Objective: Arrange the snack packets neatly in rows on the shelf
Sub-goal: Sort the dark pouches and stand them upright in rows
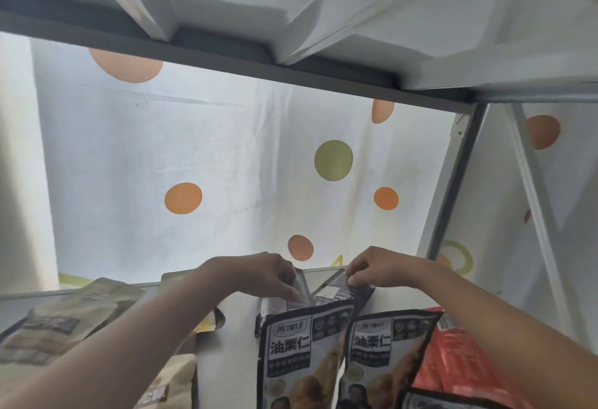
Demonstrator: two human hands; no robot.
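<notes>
Two black snack packets stand side by side on the white shelf (239, 327): one (291, 353) left, one (385, 350) right. Behind them stand more black packets (333, 290). My left hand (262, 274) pinches the top edge of a rear black packet. My right hand (375, 268) pinches the top of the rear packet next to it. Both forearms reach in from below. A red packet (453, 366) leans at the right. Beige-green packets (74, 318) lie at the left.
A grey shelf rail (226, 53) and the underside of the upper shelf run overhead. A grey upright post (456, 182) stands at the right. A white cloth with orange and green dots (194, 150) hangs behind. Another beige packet (168, 382) sits low left.
</notes>
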